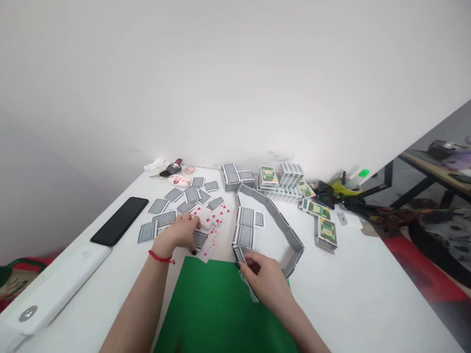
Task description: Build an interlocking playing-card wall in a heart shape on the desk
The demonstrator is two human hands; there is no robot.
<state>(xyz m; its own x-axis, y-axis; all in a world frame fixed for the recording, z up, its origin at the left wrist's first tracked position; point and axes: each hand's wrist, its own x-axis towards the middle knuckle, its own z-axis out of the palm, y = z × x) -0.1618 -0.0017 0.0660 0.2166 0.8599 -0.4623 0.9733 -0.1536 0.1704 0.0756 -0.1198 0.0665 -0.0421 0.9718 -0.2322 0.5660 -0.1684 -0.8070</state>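
My left hand (180, 230), with a red string bracelet at the wrist, reaches over loose playing cards (221, 214). Its fingers and thumb are spread around a face-down card (200, 239), and I cannot see it lifted. My right hand (261, 274) pinches a folded playing card (239, 254) at the near left corner of a curved wall of cards (281, 223). That wall stands on edge and bends in a loop on the white table. Inside its left part lie grey-backed cards (246, 230). Below the right fingers, another card strip (249, 287) rests over the green sheet (221, 309).
Card boxes (279, 193) are stacked at the back, with more boxes (327, 231) to the right. A black phone (119, 221) and a long white device (59, 289) lie at left. Keys and small trinkets (179, 180) sit near the wall. A tape dispenser (349, 184) stands at back right.
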